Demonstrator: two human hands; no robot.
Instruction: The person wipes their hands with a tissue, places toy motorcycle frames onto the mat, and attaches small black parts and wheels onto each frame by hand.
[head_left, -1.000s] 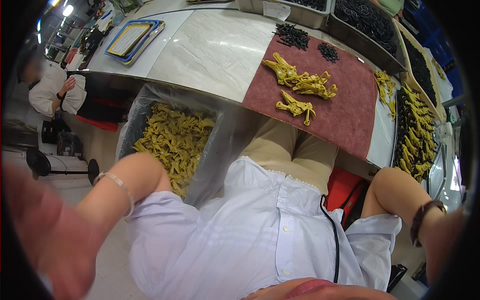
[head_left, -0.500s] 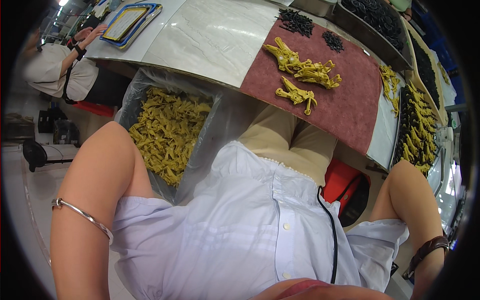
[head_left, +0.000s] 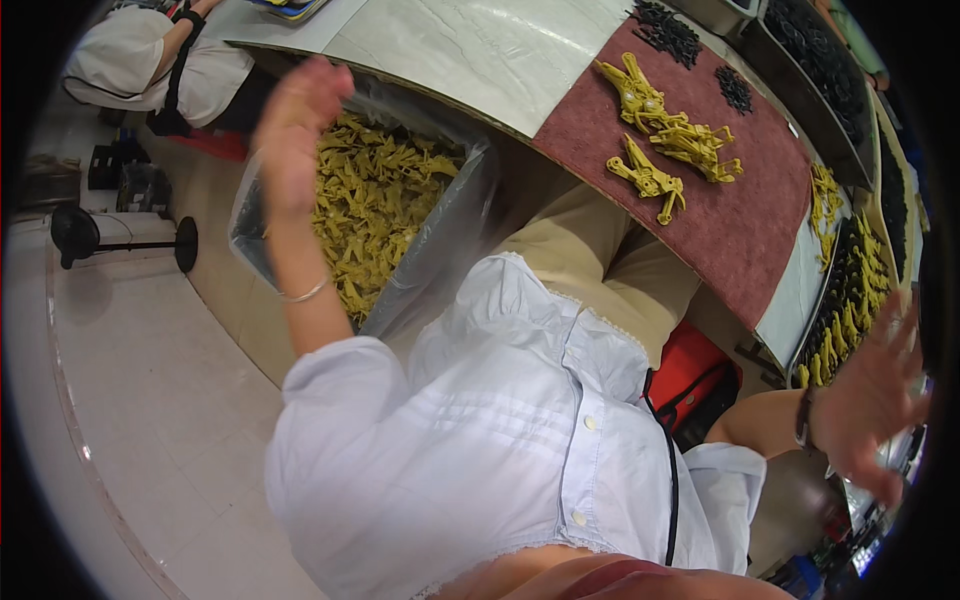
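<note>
My left hand (head_left: 298,135) is raised above the bin, blurred, with loosely bent fingers and nothing seen in them. On the far right my right hand (head_left: 868,405) is up with its fingers spread, also holding nothing visible. Beneath my left hand stands a plastic-lined bin (head_left: 475,185) full of yellow plastic parts (head_left: 385,205). A cluster of yellow parts (head_left: 690,145) lies on the dark red mat (head_left: 735,245), and a separate yellow piece (head_left: 648,180) sits nearer its front edge. Behind my right hand is a tray with rows of yellow and black parts (head_left: 850,300).
Small black parts (head_left: 668,35) lie in a pile at the mat's back, beside a smaller black pile (head_left: 735,88). A metal tray of black parts (head_left: 815,60) stands back right. Another person (head_left: 150,60) sits at far left. A red stool (head_left: 690,370) is under the table.
Both hands, out of view before, have come into sight, the left above the bin and the right at the far right. The whole view has shifted; the parts on the mat look the same.
</note>
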